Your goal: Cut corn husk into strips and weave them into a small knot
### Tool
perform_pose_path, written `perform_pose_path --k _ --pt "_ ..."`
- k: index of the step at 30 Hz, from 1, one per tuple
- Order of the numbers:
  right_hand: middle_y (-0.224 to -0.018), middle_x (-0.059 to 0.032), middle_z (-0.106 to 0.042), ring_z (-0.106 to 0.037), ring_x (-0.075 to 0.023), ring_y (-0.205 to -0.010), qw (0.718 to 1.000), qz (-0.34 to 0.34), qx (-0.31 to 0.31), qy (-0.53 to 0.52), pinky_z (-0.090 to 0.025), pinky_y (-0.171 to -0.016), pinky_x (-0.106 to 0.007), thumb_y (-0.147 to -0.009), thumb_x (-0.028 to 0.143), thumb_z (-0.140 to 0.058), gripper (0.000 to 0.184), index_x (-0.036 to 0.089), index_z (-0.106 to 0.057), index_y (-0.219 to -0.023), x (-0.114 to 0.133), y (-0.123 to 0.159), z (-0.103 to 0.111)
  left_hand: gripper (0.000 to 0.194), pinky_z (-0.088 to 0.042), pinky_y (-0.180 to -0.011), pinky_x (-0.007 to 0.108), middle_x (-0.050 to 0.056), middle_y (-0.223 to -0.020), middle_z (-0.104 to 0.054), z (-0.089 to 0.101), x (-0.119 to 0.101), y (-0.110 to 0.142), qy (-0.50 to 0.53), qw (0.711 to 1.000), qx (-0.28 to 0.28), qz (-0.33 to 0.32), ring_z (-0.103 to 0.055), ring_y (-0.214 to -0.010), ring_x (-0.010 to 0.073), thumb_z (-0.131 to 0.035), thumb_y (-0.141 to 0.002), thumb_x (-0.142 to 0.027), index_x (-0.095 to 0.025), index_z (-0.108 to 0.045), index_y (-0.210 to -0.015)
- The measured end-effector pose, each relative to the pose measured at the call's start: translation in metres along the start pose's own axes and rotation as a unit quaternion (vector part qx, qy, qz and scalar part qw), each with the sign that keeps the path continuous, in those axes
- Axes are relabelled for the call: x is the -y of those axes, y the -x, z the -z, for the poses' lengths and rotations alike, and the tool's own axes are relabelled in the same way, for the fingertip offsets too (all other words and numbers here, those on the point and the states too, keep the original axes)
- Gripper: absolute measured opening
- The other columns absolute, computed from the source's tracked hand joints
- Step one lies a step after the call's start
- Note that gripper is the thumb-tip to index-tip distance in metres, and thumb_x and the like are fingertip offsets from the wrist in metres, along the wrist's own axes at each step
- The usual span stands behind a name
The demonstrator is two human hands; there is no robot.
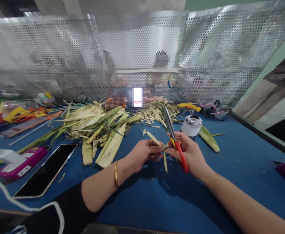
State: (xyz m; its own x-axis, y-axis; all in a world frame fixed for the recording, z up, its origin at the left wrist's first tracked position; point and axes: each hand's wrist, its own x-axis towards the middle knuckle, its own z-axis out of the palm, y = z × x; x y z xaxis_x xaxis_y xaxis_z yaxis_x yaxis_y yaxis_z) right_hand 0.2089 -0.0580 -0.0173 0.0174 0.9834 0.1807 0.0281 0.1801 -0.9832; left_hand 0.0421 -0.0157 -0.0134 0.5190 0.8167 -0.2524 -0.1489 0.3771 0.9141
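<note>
Near the middle of the blue table, my left hand (143, 154) pinches a small piece of corn husk (165, 161) with narrow strips sticking out above and below the fingers. My right hand (190, 152) is closed around a pair of scissors (180, 154) with red and yellow handles, blades pointing up and away. Its thumb and fingertip also touch the husk piece at a small knot-like crossing. Just beyond the right hand stands a spool of white thread (192, 125), with a single green husk (209, 139) lying beside it.
A large heap of corn husks (110, 130) spreads left of centre, with husk scraps (160, 112) behind. At left lie a phone (47, 170) and a magenta power strip (23, 162) with a white cable. A perforated metal screen (137, 42) borders the back; a person stands at right.
</note>
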Motion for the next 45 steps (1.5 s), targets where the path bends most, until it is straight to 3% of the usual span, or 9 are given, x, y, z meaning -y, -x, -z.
perform_pose_path --k 7,14,22,26,29,36,41,45 --pt "-0.072 0.0046 -0.058 -0.053 -0.0103 -0.056 1.0 0.008 0.008 -0.017 -0.047 -0.052 -0.025 -0.06 0.038 -0.08 0.052 0.024 -0.052 -0.102 0.0 0.001 -0.004 0.034 -0.046 -0.058 0.025 0.001 -0.063 -0.062 0.001 0.002 0.0 0.015 1.0 0.001 0.0 -0.059 -0.058 0.0116 -0.087 -0.05 -0.027 -0.012 -0.066 -0.073" --pt "-0.072 0.0047 -0.058 -0.054 -0.0104 -0.058 0.999 0.017 -0.002 -0.03 -0.047 -0.054 -0.025 -0.061 0.036 -0.08 0.051 0.024 -0.051 -0.101 -0.003 0.002 -0.006 0.038 -0.049 -0.075 0.029 0.003 -0.072 -0.066 0.002 0.005 -0.002 0.046 0.999 -0.006 0.009 -0.062 -0.066 0.0127 -0.089 -0.045 -0.026 -0.011 -0.068 -0.072" --pt "-0.073 0.0046 -0.058 -0.056 -0.0113 -0.058 0.999 0.014 0.002 -0.044 -0.049 -0.055 -0.026 -0.062 0.038 -0.079 0.052 0.024 -0.05 -0.103 -0.004 0.004 -0.007 0.038 -0.05 -0.074 0.03 0.003 -0.068 -0.065 -0.003 0.004 0.001 0.055 0.998 -0.005 0.009 -0.063 -0.065 0.0141 -0.09 -0.045 -0.027 -0.012 -0.065 -0.07" --pt "-0.072 0.0042 -0.059 -0.054 -0.0116 -0.056 1.0 0.018 -0.011 0.001 -0.047 -0.053 -0.025 -0.062 0.04 -0.078 0.052 0.023 -0.051 -0.103 -0.005 0.001 -0.004 0.034 -0.051 -0.072 0.029 0.003 -0.072 -0.067 -0.006 0.003 0.002 0.046 0.999 -0.012 -0.023 -0.064 -0.066 0.0143 -0.087 -0.049 -0.026 -0.012 -0.066 -0.072" --pt "-0.068 0.0033 -0.059 -0.054 -0.0138 -0.059 0.994 0.03 -0.036 0.1 -0.047 -0.056 -0.027 -0.063 0.044 -0.076 0.051 0.021 -0.056 -0.104 -0.005 -0.002 0.007 0.026 -0.051 -0.073 0.029 0.002 -0.073 -0.068 -0.006 -0.001 0.003 0.004 0.996 -0.016 -0.09 -0.063 -0.067 0.0136 -0.082 -0.057 -0.025 -0.013 -0.067 -0.075" --pt "-0.074 0.0003 -0.067 -0.06 -0.0179 -0.062 0.934 0.03 -0.002 0.357 -0.048 -0.056 -0.028 -0.066 0.046 -0.072 0.05 0.025 -0.063 -0.11 0.016 0.001 0.04 0.014 -0.049 -0.065 0.026 0.0 -0.065 -0.065 0.011 -0.014 -0.003 -0.154 0.952 -0.107 -0.242 -0.065 -0.063 0.0147 -0.072 -0.067 -0.017 -0.017 -0.058 -0.07" --pt "-0.074 -0.0028 -0.07 -0.059 -0.0186 -0.056 0.856 0.079 0.017 0.511 -0.045 -0.051 -0.029 -0.068 0.05 -0.069 0.046 0.025 -0.07 -0.107 0.026 0.002 0.044 0.008 -0.05 -0.065 0.025 0.001 -0.07 -0.066 0.02 -0.019 -0.005 -0.23 0.921 -0.151 -0.277 -0.064 -0.065 0.0152 -0.067 -0.07 -0.016 -0.019 -0.06 -0.072" --pt "-0.084 -0.0043 -0.071 -0.062 -0.0191 -0.06 0.829 0.111 0.029 0.547 -0.045 -0.051 -0.028 -0.07 0.049 -0.067 0.047 0.025 -0.069 -0.11 0.022 0.001 0.042 0.007 -0.048 -0.066 0.024 0.001 -0.071 -0.067 0.023 -0.02 -0.003 -0.326 0.876 -0.188 -0.3 -0.064 -0.069 0.015 -0.066 -0.073 -0.018 -0.019 -0.059 -0.07"
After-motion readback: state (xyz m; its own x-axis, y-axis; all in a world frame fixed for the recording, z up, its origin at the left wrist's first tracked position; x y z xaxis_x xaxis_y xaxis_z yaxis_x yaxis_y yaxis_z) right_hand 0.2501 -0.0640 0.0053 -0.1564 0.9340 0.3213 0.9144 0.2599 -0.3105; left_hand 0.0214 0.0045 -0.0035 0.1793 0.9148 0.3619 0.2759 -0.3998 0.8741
